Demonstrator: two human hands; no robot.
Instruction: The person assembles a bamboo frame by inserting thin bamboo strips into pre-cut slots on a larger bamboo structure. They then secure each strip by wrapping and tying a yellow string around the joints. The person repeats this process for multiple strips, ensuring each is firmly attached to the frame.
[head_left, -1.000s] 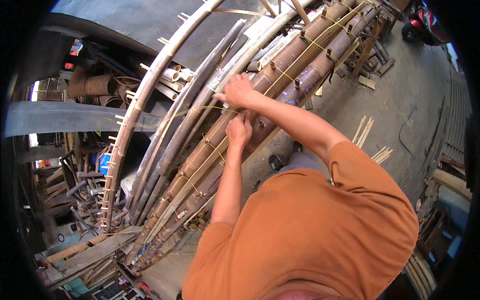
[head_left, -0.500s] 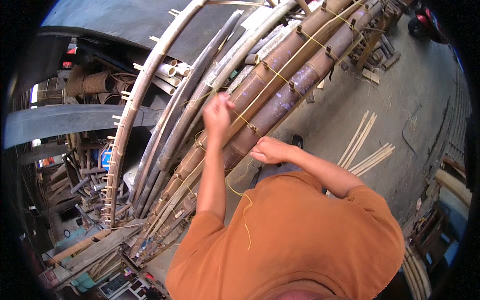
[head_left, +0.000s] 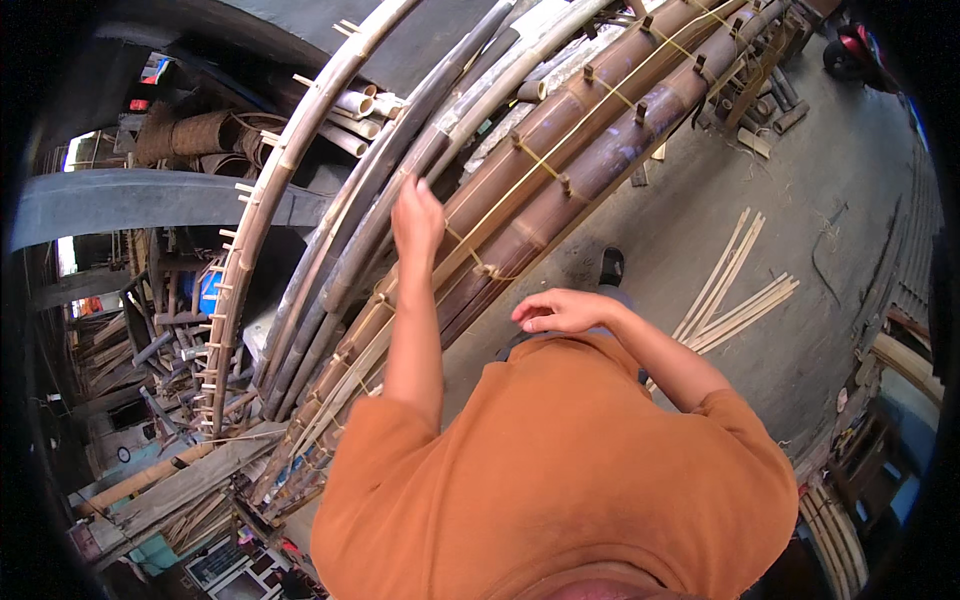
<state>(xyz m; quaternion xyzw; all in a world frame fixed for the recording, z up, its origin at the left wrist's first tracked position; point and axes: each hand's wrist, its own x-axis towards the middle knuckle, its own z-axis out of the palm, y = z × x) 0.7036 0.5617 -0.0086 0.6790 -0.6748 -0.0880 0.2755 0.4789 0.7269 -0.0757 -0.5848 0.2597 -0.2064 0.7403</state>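
In the head view, your left hand (head_left: pixel 417 218) is raised beside two long, brown, round bamboo poles (head_left: pixel 560 120), its fingers curled in; you cannot tell from here whether they pinch anything. Your right hand (head_left: pixel 562 310) is in front of your orange shirt (head_left: pixel 570 450), apart from the poles, fingers loosely bent, and its grip cannot be told either. The poles lie side by side ahead of you, their long axis slanting from lower left to upper right. Thin yellow cord (head_left: pixel 541 160) crosses them between short dark pegs (head_left: pixel 642 112). Purple marks on the nearer pole are too blurred to read. Pale, narrow wooden strips (head_left: pixel 745 313) lie on the grey floor (head_left: pixel 770 180) to your right.
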